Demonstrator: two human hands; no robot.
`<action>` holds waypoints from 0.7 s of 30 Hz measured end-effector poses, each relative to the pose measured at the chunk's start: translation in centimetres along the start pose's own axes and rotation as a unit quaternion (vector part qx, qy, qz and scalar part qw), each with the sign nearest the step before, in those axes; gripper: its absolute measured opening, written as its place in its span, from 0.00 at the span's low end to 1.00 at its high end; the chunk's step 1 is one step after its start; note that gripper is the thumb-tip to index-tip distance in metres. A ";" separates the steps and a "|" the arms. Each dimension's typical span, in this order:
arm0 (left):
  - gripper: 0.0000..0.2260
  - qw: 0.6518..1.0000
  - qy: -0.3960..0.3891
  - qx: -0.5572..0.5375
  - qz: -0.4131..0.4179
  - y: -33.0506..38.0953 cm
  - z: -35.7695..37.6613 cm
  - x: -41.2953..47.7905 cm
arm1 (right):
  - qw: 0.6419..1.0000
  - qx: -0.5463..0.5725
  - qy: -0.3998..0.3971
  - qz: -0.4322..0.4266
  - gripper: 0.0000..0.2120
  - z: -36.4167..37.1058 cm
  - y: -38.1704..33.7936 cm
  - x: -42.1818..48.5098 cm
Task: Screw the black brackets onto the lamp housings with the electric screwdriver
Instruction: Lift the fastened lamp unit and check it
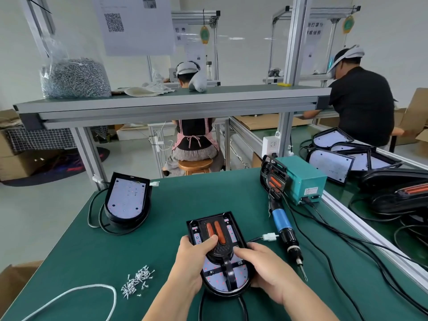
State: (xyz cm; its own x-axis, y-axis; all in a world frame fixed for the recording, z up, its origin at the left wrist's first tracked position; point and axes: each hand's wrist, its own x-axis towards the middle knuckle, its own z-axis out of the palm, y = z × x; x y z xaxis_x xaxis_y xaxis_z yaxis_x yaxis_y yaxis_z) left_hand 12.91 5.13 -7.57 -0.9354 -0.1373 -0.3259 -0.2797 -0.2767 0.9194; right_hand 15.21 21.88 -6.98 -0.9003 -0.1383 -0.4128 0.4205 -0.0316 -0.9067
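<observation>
A black lamp housing [234, 284] lies on the green table in front of me, and a black bracket [218, 247] with two orange tubes sits on top of it. My left hand [193, 258] grips the housing's left side, thumb pressing on the bracket. Over on the other side, my right hand [264, 265] holds the housing's edge, its fingers touching the bracket. The electric screwdriver [286, 232], blue and black, lies on the table to the right, tip toward me. A heap of small screws [137, 280] lies at the left. A second housing [127, 200] rests at the far left.
A teal power supply [301, 179] with another bracket [273, 179] leaning on it stands at the back right. Black cables [335, 230] run across the right side. More housings [333, 163] are stacked past the aluminium rail. A white cord [92, 290] lies near left. Two people work beyond.
</observation>
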 end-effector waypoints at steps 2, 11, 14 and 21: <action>0.16 1.000 -0.011 -0.007 -0.002 0.2 -0.2 0.1 | 0.999 0.045 -0.013 0.013 0.13 0.1 -0.3 0.3; 0.15 0.999 -0.007 -0.052 -0.007 1.0 0.0 0.7 | 0.987 0.157 -0.011 0.024 0.12 1.3 0.2 1.6; 0.16 0.998 -0.011 -0.065 0.002 0.8 0.1 0.8 | 0.985 0.168 -0.021 0.017 0.12 1.6 -0.1 1.9; 0.17 0.995 -0.027 -0.089 0.038 0.0 -0.4 1.4 | 0.985 0.161 -0.060 -0.021 0.16 1.7 -0.2 2.5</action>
State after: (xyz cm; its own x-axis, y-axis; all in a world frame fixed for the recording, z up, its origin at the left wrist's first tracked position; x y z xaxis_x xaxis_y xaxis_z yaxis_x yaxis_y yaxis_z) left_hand 11.74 4.55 -8.15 -0.9641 -0.1140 -0.2396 -0.1690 -0.4323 0.8857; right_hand 13.08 19.86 -7.64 -0.9060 -0.2451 -0.3451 0.4145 -0.3489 -0.8405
